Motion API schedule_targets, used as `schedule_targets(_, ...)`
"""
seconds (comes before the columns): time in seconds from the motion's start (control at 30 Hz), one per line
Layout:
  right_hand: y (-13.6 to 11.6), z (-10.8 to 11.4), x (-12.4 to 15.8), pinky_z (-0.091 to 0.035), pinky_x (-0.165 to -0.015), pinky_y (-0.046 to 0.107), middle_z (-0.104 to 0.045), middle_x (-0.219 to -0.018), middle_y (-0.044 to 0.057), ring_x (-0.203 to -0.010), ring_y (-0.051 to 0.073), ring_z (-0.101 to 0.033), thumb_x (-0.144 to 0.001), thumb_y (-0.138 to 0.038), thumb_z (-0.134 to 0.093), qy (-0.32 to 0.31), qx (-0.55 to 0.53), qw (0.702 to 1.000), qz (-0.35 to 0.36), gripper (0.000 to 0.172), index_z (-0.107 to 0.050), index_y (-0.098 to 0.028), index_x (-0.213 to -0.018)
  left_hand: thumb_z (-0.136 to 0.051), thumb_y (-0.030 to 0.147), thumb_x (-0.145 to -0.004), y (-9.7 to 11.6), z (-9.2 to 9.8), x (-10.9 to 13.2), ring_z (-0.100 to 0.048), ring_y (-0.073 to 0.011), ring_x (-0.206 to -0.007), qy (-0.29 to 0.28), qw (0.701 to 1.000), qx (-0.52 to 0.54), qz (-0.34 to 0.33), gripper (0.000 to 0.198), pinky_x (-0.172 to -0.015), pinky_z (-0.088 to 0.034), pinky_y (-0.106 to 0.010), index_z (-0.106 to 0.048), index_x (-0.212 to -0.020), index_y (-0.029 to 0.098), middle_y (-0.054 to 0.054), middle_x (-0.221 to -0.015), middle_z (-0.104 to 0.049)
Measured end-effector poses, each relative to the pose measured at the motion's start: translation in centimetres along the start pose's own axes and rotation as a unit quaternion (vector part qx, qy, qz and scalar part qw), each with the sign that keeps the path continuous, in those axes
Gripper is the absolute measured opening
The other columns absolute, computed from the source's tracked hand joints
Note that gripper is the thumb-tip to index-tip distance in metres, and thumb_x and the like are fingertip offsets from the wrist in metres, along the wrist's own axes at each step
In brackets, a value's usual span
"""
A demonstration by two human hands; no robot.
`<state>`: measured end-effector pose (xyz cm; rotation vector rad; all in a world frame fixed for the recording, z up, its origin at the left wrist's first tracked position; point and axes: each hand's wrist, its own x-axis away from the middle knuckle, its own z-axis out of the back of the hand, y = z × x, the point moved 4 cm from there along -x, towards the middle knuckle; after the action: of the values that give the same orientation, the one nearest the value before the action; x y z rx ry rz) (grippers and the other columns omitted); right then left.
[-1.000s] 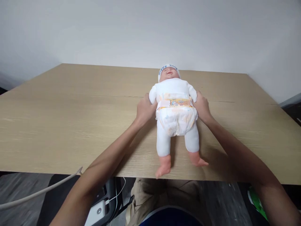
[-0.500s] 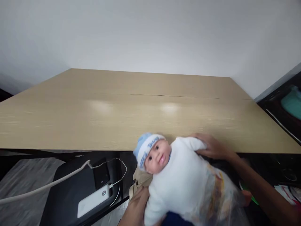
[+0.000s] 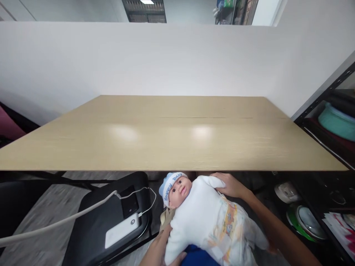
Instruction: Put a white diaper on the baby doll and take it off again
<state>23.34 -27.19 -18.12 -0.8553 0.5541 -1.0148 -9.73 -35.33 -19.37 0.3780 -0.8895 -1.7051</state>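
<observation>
A baby doll in a white long-sleeved top, a printed diaper and a blue and white cap lies face up across the person's lap, below the table's front edge, its head toward the left. My left hand is wrapped round the doll's arm at the lower left, with part of the fingers under the sleeve. At the doll's other arm, my right hand holds the white sleeve near its end. The diaper's front shows an orange printed pattern.
A wooden table spans the view before a white partition. At left, a black chair bears a white power bank, a black device and cables. Shelving at right holds a teal basin; a green-rimmed lidded pot sits lower.
The view has tilted up, showing windows above the partition. The doll, held in both hands, has moved slightly down and left, and its head is now below the table edge.
</observation>
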Motion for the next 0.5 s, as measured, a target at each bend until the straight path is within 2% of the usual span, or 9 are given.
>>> schedule_targets(0.1, 3.5, -1.7, -0.1, -0.057, -0.110, 0.058, -0.084, -0.126, 0.005, -0.123, 0.038, -0.074, -0.086, -0.046, -0.077, -0.010, 0.015, 1.000, -0.025, 0.039, -0.085, -0.039, -0.123, -0.081, 0.068, -0.074, -1.5, -2.2, 2.8, -0.084, -0.0471, -0.109, -0.027, 0.999, 0.010, 0.023, 0.075, -0.087, -0.071, -0.059, -0.075, -0.145, 0.047, -0.010, -0.114, -0.088)
schedule_targets(0.2, 5.7, -2.8, 0.7, -0.055, -0.115, 0.060, -0.082, -0.131, 0.008, -0.128, 0.037, -0.071, -0.092, -0.052, -0.075, -0.015, 0.012, 0.999, -0.041, 0.038, -0.084, -0.036, -0.125, -0.070, 0.063, -0.086, -3.2, -4.0, 4.6, -0.085, -0.0451, -0.096, -0.052, 0.998, -0.014, 0.033, 0.054, -0.083, -0.072, -0.058, -0.079, -0.136, 0.046, -0.009, -0.110, -0.088)
schedule_targets(0.23, 5.9, -2.8, 1.1, -0.054, -0.117, 0.059, -0.081, -0.133, 0.009, -0.131, 0.037, -0.070, -0.094, -0.053, -0.073, -0.006, 0.008, 0.999, -0.045, 0.039, -0.084, -0.034, -0.126, -0.070, 0.062, -0.088, -3.6, -4.1, 4.8, -0.085, -0.0458, -0.098, -0.042, 0.998, -0.033, 0.028, 0.051, -0.086, -0.071, -0.060, -0.080, -0.134, 0.045, -0.009, -0.112, -0.088)
schedule_targets(0.3, 5.6, -2.4, 2.2, -0.054, -0.120, 0.057, -0.080, -0.136, 0.009, -0.134, 0.035, -0.070, -0.100, -0.054, -0.066, 0.023, -0.008, 0.998, -0.051, 0.036, -0.083, -0.034, -0.125, -0.072, 0.062, -0.089, -3.8, -3.6, 4.9, -0.081, -0.0479, -0.114, 0.009, 0.998, -0.068, 0.009, 0.053, -0.098, -0.068, -0.066, -0.078, -0.138, 0.041, -0.012, -0.125, -0.084)
schedule_targets(0.4, 3.6, -1.8, 3.8, -0.061, -0.108, 0.054, -0.083, -0.124, 0.004, -0.121, 0.034, -0.076, -0.104, -0.056, -0.061, 0.032, -0.058, 0.995, -0.072, 0.031, -0.084, -0.040, -0.117, -0.074, 0.056, -0.095, -2.1, -1.9, 4.1, -0.065, -0.0460, -0.145, 0.075, 0.994, -0.081, -0.027, 0.065, -0.121, -0.057, -0.067, -0.066, -0.155, 0.034, -0.016, -0.156, -0.068)
schedule_targets(0.5, 1.8, -2.1, 5.0, -0.065, -0.094, 0.052, -0.085, -0.112, 0.003, -0.105, 0.035, -0.080, -0.098, -0.056, -0.072, 0.005, -0.100, 0.990, -0.098, 0.026, -0.085, -0.040, -0.113, -0.067, 0.046, -0.105, 1.7, -0.9, 1.9, -0.056, -0.0400, -0.154, 0.049, 0.992, -0.057, -0.100, 0.052, -0.126, -0.053, -0.061, -0.063, -0.156, 0.038, -0.012, -0.163, -0.062)
